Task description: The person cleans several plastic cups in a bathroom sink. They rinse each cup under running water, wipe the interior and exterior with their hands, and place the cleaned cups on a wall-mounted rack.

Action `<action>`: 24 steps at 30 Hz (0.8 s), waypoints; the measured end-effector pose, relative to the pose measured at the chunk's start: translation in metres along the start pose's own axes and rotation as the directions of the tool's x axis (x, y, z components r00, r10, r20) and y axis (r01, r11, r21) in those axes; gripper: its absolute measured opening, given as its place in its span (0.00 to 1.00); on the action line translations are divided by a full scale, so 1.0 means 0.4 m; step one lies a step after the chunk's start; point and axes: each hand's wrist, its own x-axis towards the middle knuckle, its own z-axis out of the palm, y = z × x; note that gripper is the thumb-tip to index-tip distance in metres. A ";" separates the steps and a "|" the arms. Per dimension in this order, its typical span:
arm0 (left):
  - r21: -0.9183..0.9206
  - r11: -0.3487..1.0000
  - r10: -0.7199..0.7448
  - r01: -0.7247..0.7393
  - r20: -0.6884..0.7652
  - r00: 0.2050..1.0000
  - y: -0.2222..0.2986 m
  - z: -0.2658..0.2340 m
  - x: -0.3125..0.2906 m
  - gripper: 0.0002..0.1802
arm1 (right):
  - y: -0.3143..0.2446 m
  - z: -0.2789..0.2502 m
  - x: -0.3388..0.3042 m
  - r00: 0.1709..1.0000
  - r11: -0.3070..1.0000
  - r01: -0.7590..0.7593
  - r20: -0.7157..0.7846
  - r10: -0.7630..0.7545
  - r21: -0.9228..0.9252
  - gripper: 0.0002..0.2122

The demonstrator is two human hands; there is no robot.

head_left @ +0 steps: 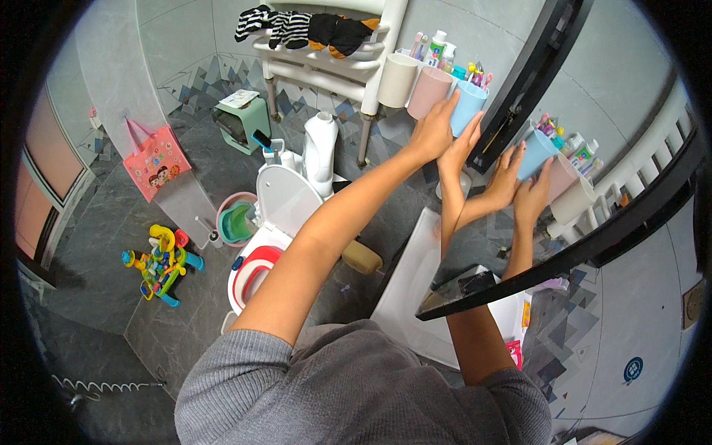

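A light blue cup [469, 106] is at the right end of a row, beside a pink cup [430, 92] and a cream cup [398, 80]. My left hand [434, 132] is closed against its left side, fingers along the wall. From below and to the right, my right hand [457, 153] grips the same cup, fingertips on its lower right side. An angled mirror [493, 245] hides part of my right forearm and reflects both hands and the cups. Toothbrushes [479, 76] and a green-and-white tube [436, 47] stand just behind the cups.
A black-framed mirror edge [530, 70] stands close right of my hands, above a white basin [415, 297]. Lower left are a toilet with raised lid [291, 194], a white bottle [320, 154] and a colourful toy [159, 263]. Striped cloths [289, 28] hang on the white rack.
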 end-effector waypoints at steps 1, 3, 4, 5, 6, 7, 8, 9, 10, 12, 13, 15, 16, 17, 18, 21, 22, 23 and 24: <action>-0.034 0.999 -0.001 0.001 0.008 1.000 0.020 0.014 0.004 0.34 | 0.011 -0.024 0.012 1.000 0.999 0.008 -0.002 -0.008 -0.033 0.34; -0.047 0.999 -0.024 0.025 0.027 0.999 0.026 0.018 -0.001 0.34 | 0.015 -0.028 0.013 1.000 0.999 0.006 0.000 -0.006 -0.039 0.34; -0.060 0.997 -0.039 0.041 0.036 0.999 0.030 0.021 -0.003 0.34 | 0.016 -0.033 0.015 1.000 0.999 0.004 0.001 -0.004 -0.047 0.34; -0.071 0.996 -0.056 0.060 0.047 0.997 0.032 0.023 -0.006 0.35 | 0.017 -0.037 0.012 1.000 0.999 0.003 0.003 -0.003 -0.051 0.34; -0.077 0.995 -0.065 0.070 0.058 0.996 0.035 0.026 -0.009 0.35 | 0.019 -0.045 0.012 1.000 0.998 0.000 0.004 0.000 -0.060 0.34; -0.087 0.993 -0.073 0.079 0.070 0.995 0.041 0.031 -0.011 0.35 | 0.020 -0.056 0.011 1.000 0.997 -0.001 0.006 0.002 -0.074 0.34; -0.067 0.993 -0.091 0.096 0.078 0.993 0.027 0.021 -0.021 0.35 | 0.013 -0.046 -0.005 1.000 0.998 -0.014 0.013 0.015 -0.055 0.34; -0.053 0.993 -0.101 0.105 0.070 0.992 0.016 0.012 -0.031 0.35 | 0.005 -0.036 -0.019 0.999 0.999 -0.027 0.025 0.028 -0.038 0.34; -0.039 0.993 -0.110 0.113 0.063 0.992 0.003 0.003 -0.042 0.35 | -0.006 -0.023 -0.032 0.999 0.999 -0.039 0.035 0.039 -0.022 0.34; -0.053 0.993 -0.102 0.104 0.041 0.994 -0.010 0.016 -0.052 0.34 | -0.013 -0.035 -0.040 0.997 0.998 -0.053 0.052 0.055 -0.039 0.34; -0.051 0.994 -0.098 0.099 0.024 0.995 -0.024 0.019 -0.062 0.34 | -0.020 -0.036 -0.049 0.996 0.997 -0.062 0.067 0.064 -0.043 0.34; -0.063 0.992 -0.112 0.112 0.011 0.994 -0.040 0.022 -0.081 0.31 | -0.030 -0.028 -0.072 0.991 0.995 -0.091 0.094 0.095 -0.048 0.34; -0.072 0.989 -0.132 0.133 0.010 0.991 -0.052 0.015 -0.100 0.30 | -0.039 -0.016 -0.087 0.987 0.993 -0.109 0.115 0.114 -0.046 0.34; -0.157 0.979 -0.127 0.129 0.024 0.992 -0.013 0.055 -0.098 0.28 | -0.016 -0.069 -0.080 0.988 0.986 -0.104 0.102 0.118 -0.133 0.34; -0.136 0.971 -0.189 0.199 0.085 0.978 -0.022 0.037 -0.122 0.26 | -0.031 -0.053 -0.112 0.984 0.981 -0.124 0.105 0.141 -0.152 0.34; -0.212 0.922 -0.291 0.325 0.175 0.941 -0.014 0.032 -0.219 0.21 | -0.038 -0.070 -0.204 0.989 0.974 -0.076 0.110 0.101 -0.213 0.28; -0.301 0.899 -0.290 0.318 0.135 0.948 -0.019 0.042 -0.269 0.19 | -0.024 -0.085 -0.246 0.977 0.976 -0.068 0.185 0.107 -0.207 0.29; -0.242 0.894 -0.352 0.378 0.142 0.925 -0.038 0.026 -0.331 0.17 | -0.055 -0.089 -0.291 0.959 0.989 -0.110 0.253 0.131 -0.096 0.24; -0.185 0.882 -0.412 0.434 0.147 0.899 -0.053 0.009 -0.392 0.15 | -0.086 -0.093 -0.335 0.957 0.995 -0.103 0.273 0.100 -0.002 0.21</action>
